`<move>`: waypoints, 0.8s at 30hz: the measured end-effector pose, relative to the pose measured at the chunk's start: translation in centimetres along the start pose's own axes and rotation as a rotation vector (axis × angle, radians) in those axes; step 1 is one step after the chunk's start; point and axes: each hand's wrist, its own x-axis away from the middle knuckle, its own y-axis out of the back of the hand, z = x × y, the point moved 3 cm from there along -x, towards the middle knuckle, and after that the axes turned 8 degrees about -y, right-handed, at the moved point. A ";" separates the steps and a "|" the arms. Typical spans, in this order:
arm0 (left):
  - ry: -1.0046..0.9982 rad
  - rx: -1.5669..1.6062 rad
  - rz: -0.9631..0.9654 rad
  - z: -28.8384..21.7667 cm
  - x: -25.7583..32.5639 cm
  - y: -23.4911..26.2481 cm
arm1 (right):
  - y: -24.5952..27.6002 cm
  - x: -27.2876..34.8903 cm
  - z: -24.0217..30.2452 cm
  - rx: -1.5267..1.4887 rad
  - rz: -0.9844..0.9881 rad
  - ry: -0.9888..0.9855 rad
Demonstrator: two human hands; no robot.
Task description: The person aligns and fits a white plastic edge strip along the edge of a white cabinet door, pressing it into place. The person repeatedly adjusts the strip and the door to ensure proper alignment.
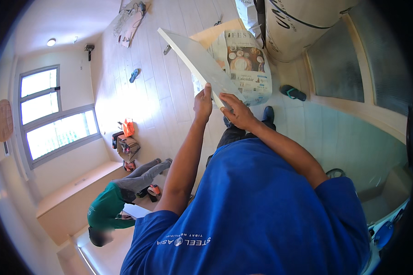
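I hold a long, flat grey tile (pixel 192 57) up in front of me, tilted, its far end pointing to the upper left. My left hand (pixel 203 103) grips its near end from the left side, fingers on the edge. On the right side of that same near end, my right hand (pixel 237 112) is wrapped around the edge. Both forearms reach up from my blue shirt. Behind the tile, a sheet of newspaper (pixel 250 64) lies spread on a wooden board (pixel 213 33) on the floor.
A person in a green shirt (pixel 106 208) crouches at the lower left near a low ledge. An orange bag (pixel 128 127) and tools lie near the window wall. A dark sandal (pixel 293 93) and a large pale roll (pixel 303 23) are at the upper right.
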 end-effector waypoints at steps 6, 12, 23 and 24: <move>-0.079 -0.230 -0.025 -2.1 -0.6 -1.1 | 1.6 -0.3 0.4 0.223 0.028 0.008; -0.151 -0.185 -0.099 -3.1 -1.0 -2.8 | 3.9 -1.2 1.7 0.348 0.126 -0.068; -0.196 -0.211 -0.129 -4.2 -1.0 -2.7 | 4.2 -3.4 2.7 0.690 0.228 -0.101; -0.199 -0.189 -0.142 -4.2 -0.9 -2.7 | 4.1 -3.6 3.2 0.723 0.248 -0.115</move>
